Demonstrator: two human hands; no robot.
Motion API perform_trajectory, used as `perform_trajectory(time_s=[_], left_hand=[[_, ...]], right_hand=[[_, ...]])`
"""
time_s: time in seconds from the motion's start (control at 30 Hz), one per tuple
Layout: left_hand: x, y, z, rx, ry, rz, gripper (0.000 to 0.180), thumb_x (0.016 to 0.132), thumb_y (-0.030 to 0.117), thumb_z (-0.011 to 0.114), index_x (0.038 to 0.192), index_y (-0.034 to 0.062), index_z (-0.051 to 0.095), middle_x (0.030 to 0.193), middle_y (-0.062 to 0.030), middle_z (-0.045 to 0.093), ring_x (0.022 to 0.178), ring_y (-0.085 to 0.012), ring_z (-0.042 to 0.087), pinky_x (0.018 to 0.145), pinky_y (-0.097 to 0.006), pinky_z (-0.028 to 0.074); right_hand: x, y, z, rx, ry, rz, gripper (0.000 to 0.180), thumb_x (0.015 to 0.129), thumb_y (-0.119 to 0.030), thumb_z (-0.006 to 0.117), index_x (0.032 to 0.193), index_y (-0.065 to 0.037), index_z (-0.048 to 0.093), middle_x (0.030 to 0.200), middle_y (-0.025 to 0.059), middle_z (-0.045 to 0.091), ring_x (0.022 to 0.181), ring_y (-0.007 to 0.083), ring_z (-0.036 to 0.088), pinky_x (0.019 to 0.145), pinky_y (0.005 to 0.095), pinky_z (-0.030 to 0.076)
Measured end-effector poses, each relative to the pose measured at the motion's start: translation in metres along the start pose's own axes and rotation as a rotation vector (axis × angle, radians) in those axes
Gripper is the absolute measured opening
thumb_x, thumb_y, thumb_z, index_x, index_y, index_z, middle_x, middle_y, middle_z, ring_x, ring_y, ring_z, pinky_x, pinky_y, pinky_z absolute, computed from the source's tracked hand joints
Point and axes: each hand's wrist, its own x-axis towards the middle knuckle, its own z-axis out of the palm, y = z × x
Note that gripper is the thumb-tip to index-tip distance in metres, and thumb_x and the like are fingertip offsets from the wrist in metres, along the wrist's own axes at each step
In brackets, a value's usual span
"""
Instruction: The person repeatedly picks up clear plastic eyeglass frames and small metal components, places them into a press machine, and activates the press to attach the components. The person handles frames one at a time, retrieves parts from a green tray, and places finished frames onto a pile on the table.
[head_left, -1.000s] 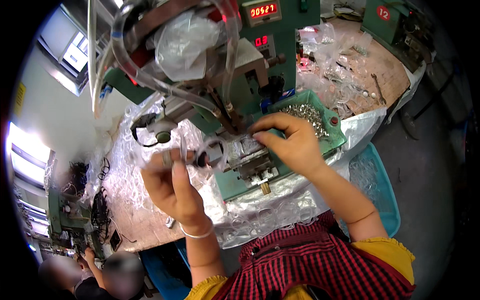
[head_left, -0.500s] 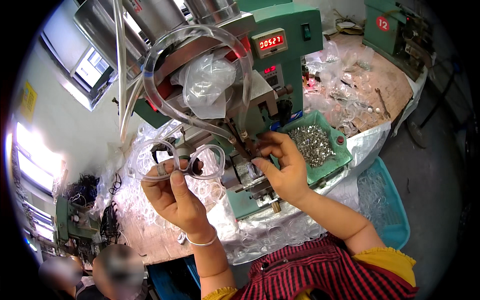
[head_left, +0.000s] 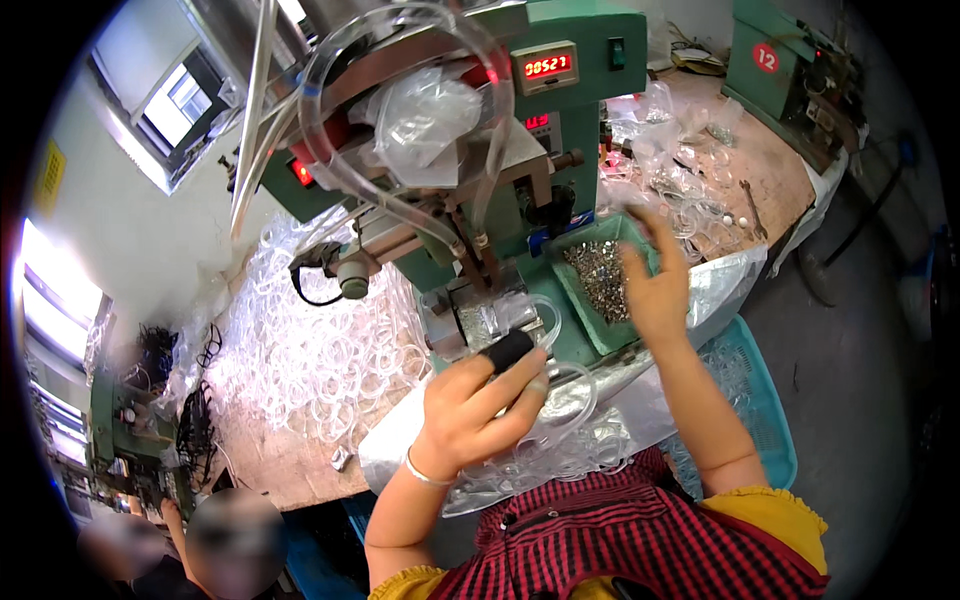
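Note:
A clear plastic eyeglass frame [head_left: 592, 390] with round rims is in my left hand [head_left: 480, 412], its fingers closed on it. A black sleeve [head_left: 508, 350] covers one finger of that hand. The frame's far rim reaches to the metal jig [head_left: 480, 318] of the green press [head_left: 585, 60]; whether it touches is hard to tell. Over the right side of a green tray [head_left: 612, 340] of small metal pieces [head_left: 597, 278] hovers my right hand [head_left: 660, 295], slightly blurred. Its fingers are apart, with nothing visible in them.
Clear frames lie heaped [head_left: 310, 340] on the table left of the press. A blue basket [head_left: 775, 420] of clear parts stands at the lower right. Behind the tray are plastic bags and a wrench [head_left: 752, 210]. Another green machine [head_left: 755, 85] stands far right. Two people sit lower left.
My left hand has brought the eyeglass frame rightward and down to the jig. My right hand has left the jig, moved right to the tray of metal pieces and opened. The view has shifted slightly.

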Motion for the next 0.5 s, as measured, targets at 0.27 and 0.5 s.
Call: perform_trajectory(time_s=[0.27,0.5], left_hand=[[-0.010,-0.004,0.011,-0.049,0.053,0.007,0.022,0.071,0.001,0.072,0.089,0.0093,0.063,0.101,-0.0053,0.072,0.070,-0.0218,0.064,0.057,-0.029,0.051],[-0.085,0.048,0.007,-0.139,0.094,-0.463,0.038,0.069,0.003,0.077,0.105,0.0046,0.064,0.109,-0.0177,0.070,0.079,-0.0271,0.068,0.064,-0.033,0.051]], right_hand=[[0.008,0.068,0.016,-0.371,-0.325,-0.190,0.031,0.087,-0.014,0.063,0.113,0.001,0.064,0.115,0.0225,0.064,0.104,0.0400,0.060,0.093,0.0424,0.048],[-0.025,0.063,0.013,-0.484,-0.386,-0.078,0.023,0.086,-0.017,0.066,0.101,0.000,0.067,0.105,0.0206,0.066,0.101,0.0381,0.061,0.089,0.0442,0.048]])
